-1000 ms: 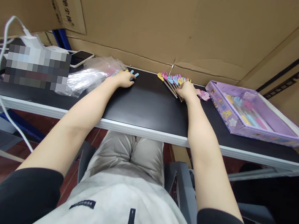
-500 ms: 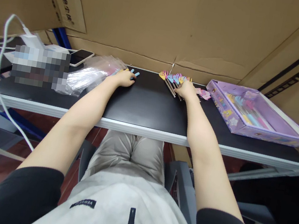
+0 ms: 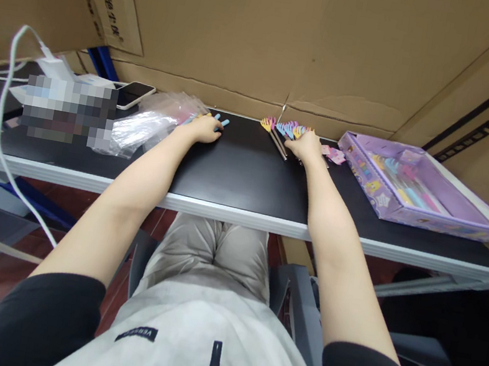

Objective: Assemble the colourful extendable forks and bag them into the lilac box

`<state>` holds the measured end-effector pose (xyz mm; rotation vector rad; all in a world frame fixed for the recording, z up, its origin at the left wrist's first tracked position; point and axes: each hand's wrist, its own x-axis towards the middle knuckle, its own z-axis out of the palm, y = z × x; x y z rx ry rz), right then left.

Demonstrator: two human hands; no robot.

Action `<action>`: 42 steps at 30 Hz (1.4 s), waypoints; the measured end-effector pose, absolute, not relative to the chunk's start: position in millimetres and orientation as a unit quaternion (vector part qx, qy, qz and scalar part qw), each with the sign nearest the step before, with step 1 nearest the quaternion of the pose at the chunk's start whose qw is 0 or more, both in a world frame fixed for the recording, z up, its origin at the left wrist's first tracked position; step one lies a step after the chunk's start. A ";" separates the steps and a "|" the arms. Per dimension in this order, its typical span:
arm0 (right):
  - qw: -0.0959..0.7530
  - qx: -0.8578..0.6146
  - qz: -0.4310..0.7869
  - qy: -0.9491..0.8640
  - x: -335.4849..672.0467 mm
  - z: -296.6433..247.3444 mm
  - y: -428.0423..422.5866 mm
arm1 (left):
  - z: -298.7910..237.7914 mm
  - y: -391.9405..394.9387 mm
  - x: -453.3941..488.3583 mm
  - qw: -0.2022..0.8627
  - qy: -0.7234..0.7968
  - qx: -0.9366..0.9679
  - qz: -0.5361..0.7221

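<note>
My left hand [image 3: 206,129] is curled over several thin sticks at the back of the black table. The ends of the pale blue sticks [image 3: 221,123] poke out beyond its fingers, and a bit of yellow shows above them. To the right, my right hand [image 3: 306,146] is closed over a row of claw-headed back scratchers [image 3: 288,129] with blue, purple and yellow heads. Its fingers hide most of their rods. Just left of this hand lies a yellow and pink back scratcher [image 3: 267,124], its metal rods angled toward me.
Clear plastic bags [image 3: 141,127] lie left of my left hand, with a phone [image 3: 135,96] behind. A white cable [image 3: 7,84] loops at far left. Pink cards [image 3: 334,155] and a purple box [image 3: 436,221] holding colourful sticks lie right. Cardboard [image 3: 252,33] walls the back.
Fewer metal rods show beneath my right hand, whose thumb has shifted slightly. My left hand stays in place over the sticks.
</note>
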<state>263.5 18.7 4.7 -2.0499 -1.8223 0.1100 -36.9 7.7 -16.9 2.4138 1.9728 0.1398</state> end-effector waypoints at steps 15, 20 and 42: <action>0.221 -0.710 0.034 -0.668 252.4 16.8 9.8 | -22.5 15.6 -34.7 -0.014 0.620 0.779 0.092; 0.238 -0.704 0.021 -0.668 253.1 15.1 11.6 | -19.2 12.9 -33.3 -0.028 0.630 0.770 0.095; 0.443 -0.590 0.344 -0.580 226.1 13.3 1.4 | -10.7 -13.7 -9.0 -0.063 0.626 0.775 0.057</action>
